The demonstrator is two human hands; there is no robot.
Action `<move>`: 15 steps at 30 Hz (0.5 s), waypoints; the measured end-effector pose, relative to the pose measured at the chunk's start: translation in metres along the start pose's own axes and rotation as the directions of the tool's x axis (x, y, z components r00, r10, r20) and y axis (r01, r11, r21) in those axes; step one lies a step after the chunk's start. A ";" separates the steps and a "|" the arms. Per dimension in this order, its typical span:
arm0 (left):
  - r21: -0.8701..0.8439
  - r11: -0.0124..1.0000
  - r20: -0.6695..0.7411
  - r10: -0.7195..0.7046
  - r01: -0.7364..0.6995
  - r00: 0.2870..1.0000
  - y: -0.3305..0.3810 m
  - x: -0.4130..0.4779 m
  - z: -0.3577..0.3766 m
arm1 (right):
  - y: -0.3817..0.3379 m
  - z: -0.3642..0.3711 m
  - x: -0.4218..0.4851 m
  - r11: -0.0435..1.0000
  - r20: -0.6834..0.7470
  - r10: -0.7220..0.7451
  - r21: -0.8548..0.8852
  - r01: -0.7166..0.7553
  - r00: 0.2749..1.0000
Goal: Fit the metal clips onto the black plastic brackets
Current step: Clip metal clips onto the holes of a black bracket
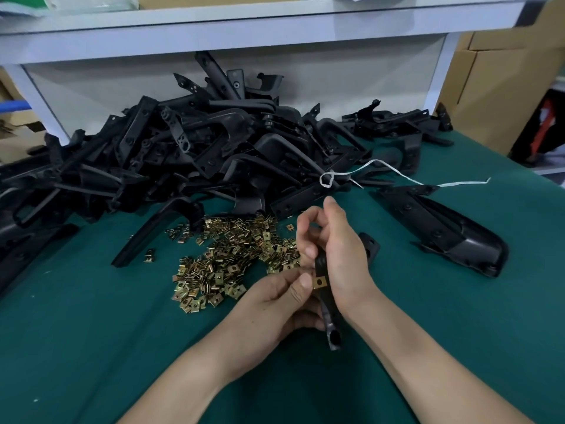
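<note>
Metal clip [320, 282] on bracket [328, 313], against thumb of left hand [275, 304].

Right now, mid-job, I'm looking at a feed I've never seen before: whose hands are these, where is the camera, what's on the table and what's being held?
There is no machine here. A person is working with bare hands, and the single picture comes from a camera worn on their head, looking forward and down.

The right hand is wrapped round a black plastic bracket. The left hand pinches a metal clip that sits on the bracket's edge. Whether it is fully seated I cannot tell.

On the green mat lies a pile of loose clips. Behind it is a big heap of brackets, with a white string trailing over the heap's right side. A white shelf runs along the back.
</note>
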State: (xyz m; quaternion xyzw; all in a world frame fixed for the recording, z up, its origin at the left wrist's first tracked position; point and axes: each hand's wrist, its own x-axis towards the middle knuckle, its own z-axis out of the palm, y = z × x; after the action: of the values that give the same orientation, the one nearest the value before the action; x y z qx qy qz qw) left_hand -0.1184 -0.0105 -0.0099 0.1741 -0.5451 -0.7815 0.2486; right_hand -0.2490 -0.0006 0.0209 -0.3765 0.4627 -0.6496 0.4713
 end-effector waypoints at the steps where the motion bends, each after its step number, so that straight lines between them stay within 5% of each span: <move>1: 0.006 1.000 0.001 0.001 -0.001 1.000 0.000 0.000 0.000 | 0.001 0.000 0.000 1.000 -0.009 -0.014 -0.017 0.013 1.000; 8: -0.063 0.997 0.043 -0.045 0.047 0.998 0.004 -0.001 -0.005 | 0.003 0.004 -0.001 0.996 0.011 -0.084 -0.040 0.084 0.996; 15: -0.036 0.995 0.082 -0.089 0.092 0.993 0.011 -0.003 -0.014 | 0.009 0.000 -0.006 0.979 -0.178 -0.184 0.056 0.197 0.967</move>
State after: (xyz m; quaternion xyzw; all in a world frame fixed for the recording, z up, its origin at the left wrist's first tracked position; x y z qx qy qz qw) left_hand -0.1064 -0.0230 -0.0039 0.1621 -0.5304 -0.8091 0.1944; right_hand -0.2451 0.0038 0.0117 -0.3442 0.4395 -0.7384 0.3783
